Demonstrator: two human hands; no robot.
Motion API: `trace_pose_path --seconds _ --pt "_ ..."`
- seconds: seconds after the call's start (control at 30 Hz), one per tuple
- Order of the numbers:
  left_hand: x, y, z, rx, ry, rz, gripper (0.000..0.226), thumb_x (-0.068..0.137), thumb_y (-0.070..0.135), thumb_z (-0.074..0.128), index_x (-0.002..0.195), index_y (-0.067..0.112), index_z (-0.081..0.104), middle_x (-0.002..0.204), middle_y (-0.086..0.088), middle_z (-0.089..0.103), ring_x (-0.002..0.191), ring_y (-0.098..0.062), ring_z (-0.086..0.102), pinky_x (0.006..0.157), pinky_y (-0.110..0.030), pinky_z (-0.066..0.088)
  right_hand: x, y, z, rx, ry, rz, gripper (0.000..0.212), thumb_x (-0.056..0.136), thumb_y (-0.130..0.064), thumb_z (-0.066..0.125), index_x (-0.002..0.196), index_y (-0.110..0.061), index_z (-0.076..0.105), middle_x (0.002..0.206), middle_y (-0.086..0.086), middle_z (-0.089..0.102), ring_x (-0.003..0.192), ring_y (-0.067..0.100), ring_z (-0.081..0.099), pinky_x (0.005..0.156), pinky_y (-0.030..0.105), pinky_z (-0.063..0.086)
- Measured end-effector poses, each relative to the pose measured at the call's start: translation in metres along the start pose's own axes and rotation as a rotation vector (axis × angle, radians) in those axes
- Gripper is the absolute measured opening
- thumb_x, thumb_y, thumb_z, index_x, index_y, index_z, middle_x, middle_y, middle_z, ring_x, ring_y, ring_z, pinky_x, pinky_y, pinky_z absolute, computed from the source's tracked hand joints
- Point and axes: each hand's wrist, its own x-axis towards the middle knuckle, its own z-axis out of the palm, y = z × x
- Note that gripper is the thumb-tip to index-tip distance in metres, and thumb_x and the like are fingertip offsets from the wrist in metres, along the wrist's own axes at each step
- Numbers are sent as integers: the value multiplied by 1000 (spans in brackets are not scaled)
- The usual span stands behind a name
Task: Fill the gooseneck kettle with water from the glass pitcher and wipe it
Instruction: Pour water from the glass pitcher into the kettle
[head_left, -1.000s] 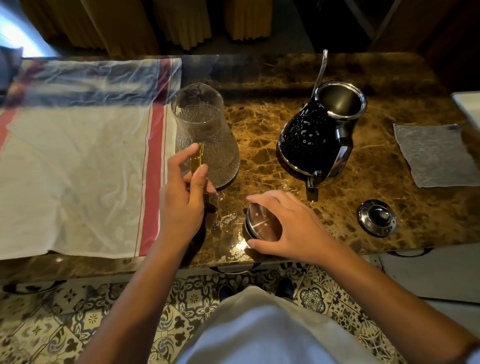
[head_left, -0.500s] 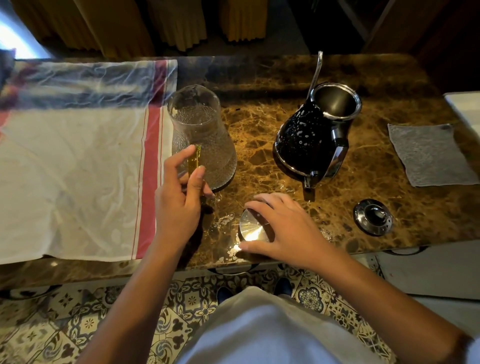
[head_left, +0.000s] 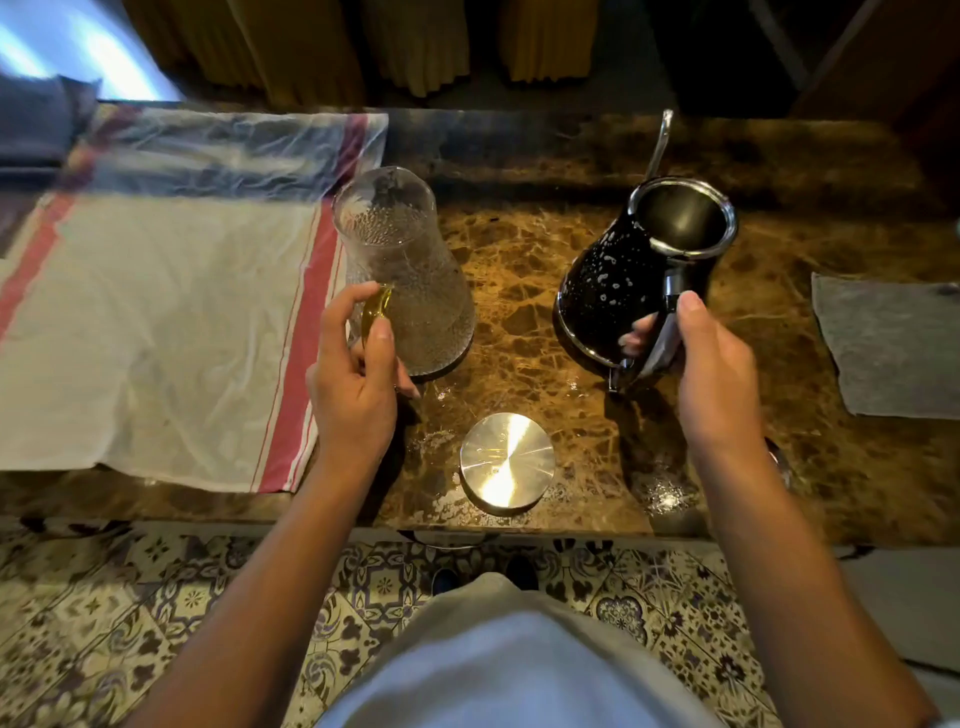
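The textured glass pitcher (head_left: 410, 280), holding water, stands on the brown marble counter (head_left: 524, 291) beside the striped towel. My left hand (head_left: 353, 379) curls round its amber handle. The black gooseneck kettle (head_left: 628, 275) stands open-topped to the right, wet with droplets, its thin spout rising behind. My right hand (head_left: 706, 374) grips the kettle's handle. A round steel lid (head_left: 506, 462) lies flat near the counter's front edge between my arms.
A white towel with red stripes (head_left: 166, 332) covers the counter's left half. A grey cloth (head_left: 893, 348) lies at the right. The kettle's knobbed lid (head_left: 778, 460) is mostly hidden behind my right forearm. Patterned floor tiles show below the counter edge.
My right hand let go of the steel lid, leaving it flat on the counter, and moved up right onto the kettle's handle. My left hand stayed on the pitcher's handle.
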Motion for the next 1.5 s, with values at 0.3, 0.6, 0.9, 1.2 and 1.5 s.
trace_pose_path --seconds 0.3,0.6,0.9,1.2,1.5 --pt "-19 9 13 17 189 -132 14 112 37 37 116 45 48 73 -3 54 62 -11 55 59 -34 47 20 5 6 363 -196 35 46 99 -45 42 62 -20 50 45 -4 38 43 15 31 48 29 27" --pt "-5 22 25 -215 345 -410 35 108 30 52 74 25 59 59 19 59 56 7 54 60 -16 47 41 7 -7 310 -295 24 52 100 -49 44 56 -23 48 45 -2 38 41 16 31 47 29 26" --pt "45 28 17 -306 357 -394 33 96 27 71 65 19 80 47 10 64 44 2 48 50 -16 43 42 9 -6 322 -286 26 52 99 -50 45 57 -19 45 44 -1 36 40 16 30 47 30 24" --pt "65 59 13 -160 134 -234 45 95 28 69 51 29 73 41 19 49 42 2 41 48 -14 36 44 11 -5 361 -279 20 54 98 -49 47 56 -16 44 42 -3 36 39 13 29 47 30 22" --pt "88 99 19 34 -47 -120 41 97 32 70 57 21 68 41 17 46 43 0 39 49 -16 36 47 16 -6 350 -313 -4 56 96 -56 49 58 -15 43 43 -2 36 40 16 29 47 31 21"
